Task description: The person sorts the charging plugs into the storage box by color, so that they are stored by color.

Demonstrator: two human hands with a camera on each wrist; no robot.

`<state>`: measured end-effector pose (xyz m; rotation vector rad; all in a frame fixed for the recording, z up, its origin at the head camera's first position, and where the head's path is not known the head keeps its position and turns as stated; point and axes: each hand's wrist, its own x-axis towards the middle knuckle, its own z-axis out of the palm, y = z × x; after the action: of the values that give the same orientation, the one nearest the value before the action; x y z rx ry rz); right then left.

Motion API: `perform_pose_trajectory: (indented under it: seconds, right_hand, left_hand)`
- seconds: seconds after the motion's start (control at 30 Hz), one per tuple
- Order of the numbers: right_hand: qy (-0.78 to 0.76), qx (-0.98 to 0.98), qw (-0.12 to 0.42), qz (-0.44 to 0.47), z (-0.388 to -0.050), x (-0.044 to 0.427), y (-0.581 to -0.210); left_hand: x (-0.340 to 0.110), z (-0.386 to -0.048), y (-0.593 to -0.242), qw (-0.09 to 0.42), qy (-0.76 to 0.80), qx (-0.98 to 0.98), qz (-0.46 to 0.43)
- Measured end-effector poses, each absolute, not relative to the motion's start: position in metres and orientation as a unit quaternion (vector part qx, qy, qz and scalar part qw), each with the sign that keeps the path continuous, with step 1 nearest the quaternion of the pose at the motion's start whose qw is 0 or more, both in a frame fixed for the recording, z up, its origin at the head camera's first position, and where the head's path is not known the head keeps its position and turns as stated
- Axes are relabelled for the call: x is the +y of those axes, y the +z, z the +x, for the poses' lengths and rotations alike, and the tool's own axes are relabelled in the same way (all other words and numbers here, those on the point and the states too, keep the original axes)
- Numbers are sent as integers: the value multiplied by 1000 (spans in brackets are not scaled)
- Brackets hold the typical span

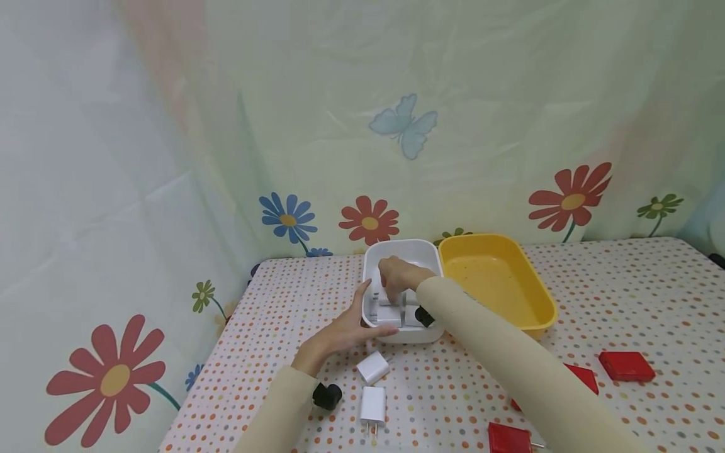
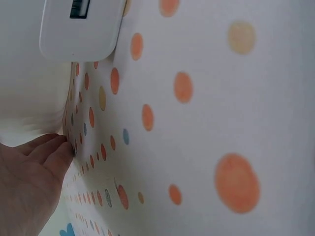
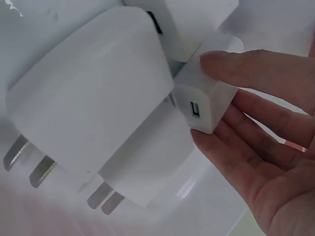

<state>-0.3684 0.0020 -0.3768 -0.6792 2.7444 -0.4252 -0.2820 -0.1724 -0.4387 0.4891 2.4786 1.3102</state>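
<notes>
My right hand (image 1: 399, 277) is inside the white tub (image 1: 403, 336), where it pinches a white charger (image 3: 209, 93) with a USB port between thumb and fingers. Around it in the tub lie several more white chargers (image 3: 93, 88), some with metal prongs showing. My left hand (image 1: 345, 330) rests against the tub's near left corner, fingers extended along the left wall and thumb across the front. In the left wrist view its fingers (image 2: 54, 147) lie straight and close together. Two white chargers, one farther (image 1: 373, 368) and one nearer (image 1: 372, 404), lie on the table in front of the tub.
A yellow tub (image 1: 487, 277) stands right beside the white one. Red chargers lie at the right: one at far right (image 1: 625, 366), one near the front (image 1: 508, 438), and another (image 1: 583, 377) partly behind my right forearm. A dotted cloth (image 1: 300, 296) covers the table, with a flowered curtain behind.
</notes>
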Motion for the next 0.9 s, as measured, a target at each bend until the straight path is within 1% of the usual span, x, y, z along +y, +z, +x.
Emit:
perform_pose_trajectory:
  seconds: [0.3, 0.4, 0.57, 0.7, 0.8, 0.9]
  right_hand:
    - [-151, 952, 132, -231, -361, 17, -371]
    - [-165, 946, 117, -253, -355, 20, -363]
    - [-200, 916, 64, -340, -336, 26, -341]
    - [-247, 884, 35, -397, -313, 35, -314]
    - [-274, 851, 41, -447, -293, 40, -299]
    - [-281, 808, 72, -513, -270, 37, -291]
  left_hand:
    - [-162, -281, -437, 145, 456, 859, 180]
    - [-162, -281, -438, 143, 451, 864, 172]
    - [-167, -279, -437, 138, 444, 871, 159]
    - [-169, -280, -437, 135, 447, 868, 168]
    - [-169, -280, -436, 135, 452, 862, 187]
    - [-171, -278, -434, 142, 449, 855, 216]
